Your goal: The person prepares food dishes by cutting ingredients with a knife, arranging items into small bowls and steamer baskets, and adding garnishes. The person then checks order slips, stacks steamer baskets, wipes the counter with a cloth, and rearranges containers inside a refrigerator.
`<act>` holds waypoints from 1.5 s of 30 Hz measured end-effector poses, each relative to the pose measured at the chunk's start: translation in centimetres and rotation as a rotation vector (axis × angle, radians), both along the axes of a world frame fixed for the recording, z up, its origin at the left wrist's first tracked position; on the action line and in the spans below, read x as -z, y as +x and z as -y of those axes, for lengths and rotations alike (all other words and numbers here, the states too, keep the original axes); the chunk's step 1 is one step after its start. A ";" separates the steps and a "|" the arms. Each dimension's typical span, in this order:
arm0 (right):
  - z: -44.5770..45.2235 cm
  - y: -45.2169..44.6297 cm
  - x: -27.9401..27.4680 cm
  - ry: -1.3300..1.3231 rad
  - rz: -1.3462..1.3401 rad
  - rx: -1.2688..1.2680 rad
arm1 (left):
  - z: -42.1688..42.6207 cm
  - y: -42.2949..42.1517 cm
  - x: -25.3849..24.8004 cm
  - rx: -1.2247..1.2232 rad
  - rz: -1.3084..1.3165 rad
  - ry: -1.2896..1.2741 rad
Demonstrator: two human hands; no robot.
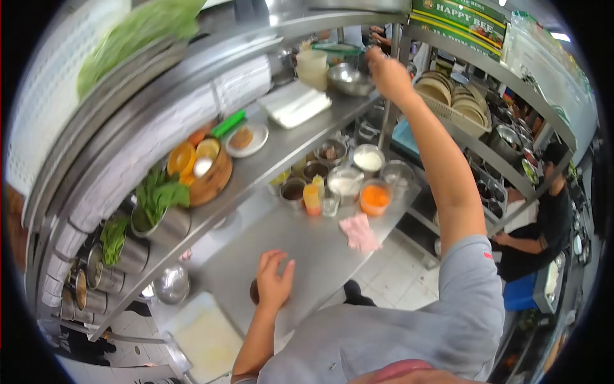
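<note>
My right hand (390, 78) is raised at the far end of the upper shelf, just beside a steel bowl (350, 80). Its fingers are closed together, and what they hold, if anything, is too small to make out. Low over the steel counter (238, 256), my left hand (275, 278) has its fingers apart and slightly bent. Beneath it shows the edge of a brown round thing (254, 292), mostly covered by the hand. A white cutting board (208, 339) lies left of that hand.
On the counter stand an orange-filled tub (375, 197), white-filled containers (369, 159) and a pink cloth (360, 233). The shelf holds a plate (247, 141), a wooden bowl (214, 179) and pots of greens (160, 205). Another person (547, 211) is at right.
</note>
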State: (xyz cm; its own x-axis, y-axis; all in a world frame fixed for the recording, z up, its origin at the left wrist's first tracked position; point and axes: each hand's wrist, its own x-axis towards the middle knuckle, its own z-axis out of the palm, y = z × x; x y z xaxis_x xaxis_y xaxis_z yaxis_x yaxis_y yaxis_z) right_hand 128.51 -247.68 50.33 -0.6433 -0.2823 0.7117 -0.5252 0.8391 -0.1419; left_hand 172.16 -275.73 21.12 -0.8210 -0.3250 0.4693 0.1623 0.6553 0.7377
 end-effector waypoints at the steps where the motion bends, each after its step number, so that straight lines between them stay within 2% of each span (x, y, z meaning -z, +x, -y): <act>1: 0.1 -3.0 0.2 0.070 0.074 -0.073 | -1.6 -3.3 -3.3 0.072 -0.070 0.055; 3: 0.2 -8.8 0.8 0.137 0.292 -0.184 | -5.1 -10.7 -10.3 0.197 -0.245 0.015; 7: -0.5 -13.0 -0.7 0.120 0.380 -0.306 | -11.0 -27.6 -21.1 0.279 -0.384 -0.085; 10: -1.4 -15.9 -0.7 0.153 0.351 -0.451 | -12.5 -38.9 -22.0 0.168 -0.426 -0.141; 12: -1.5 -15.3 -1.6 0.081 0.517 -0.478 | -12.6 -43.1 -20.8 0.033 -0.439 -0.237; 13: -1.5 -15.1 -1.9 0.040 0.600 -0.488 | -12.7 -43.7 -20.2 0.023 -0.426 -0.242; 14: -1.5 -15.2 -2.3 0.039 0.607 -0.500 | -13.0 -43.8 -20.3 0.041 -0.428 -0.143; 16: -1.5 -15.5 -2.7 -0.046 0.836 -0.501 | -13.4 -43.8 -21.0 0.072 -0.392 -0.002; 20: -1.4 -17.7 -1.8 0.036 0.885 -0.654 | -13.3 -43.6 -21.2 0.036 -0.350 -0.168; 22: -1.8 -18.4 -1.5 -0.341 1.174 -0.776 | -13.4 -43.7 -21.1 0.016 -0.305 -0.213; 25: -2.7 -16.9 -3.0 -0.226 1.195 -0.837 | -12.9 -44.4 -20.5 0.019 -0.252 -0.257; 26: -3.0 -16.5 -3.4 -0.155 1.138 -0.788 | -13.1 -44.2 -21.0 0.014 -0.256 -0.253; 29: -2.8 -16.4 -3.0 -0.164 1.074 -0.859 | -13.6 -43.4 -22.9 -0.025 -0.324 -0.257; 31: -2.7 -16.4 -3.0 -0.137 1.052 -0.878 | -13.5 -42.9 -24.6 0.060 -0.186 -0.372; 35: -2.6 -15.2 -3.1 -0.070 0.960 -0.881 | -13.0 -42.8 -26.2 0.095 -0.093 -0.418; 39: -3.1 -13.9 -3.6 -0.137 0.932 -0.808 | -12.7 -42.6 -26.5 0.108 -0.146 -0.364; 41: -3.3 -14.8 -3.2 -0.251 1.061 -0.809 | -12.7 -42.5 -26.5 0.105 -0.095 -0.314; 45: -3.5 -15.1 -3.1 -0.219 1.025 -0.837 | -12.7 -42.7 -26.4 0.118 -0.145 -0.348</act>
State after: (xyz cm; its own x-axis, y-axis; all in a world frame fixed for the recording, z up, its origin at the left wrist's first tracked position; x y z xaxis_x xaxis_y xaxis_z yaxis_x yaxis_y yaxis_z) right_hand 113.36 -244.16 53.40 -0.6006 -0.7937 0.0971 -0.4427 0.2290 -0.8670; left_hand 129.43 -263.02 47.53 -0.7601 -0.0337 0.6489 0.3377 0.8327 0.4388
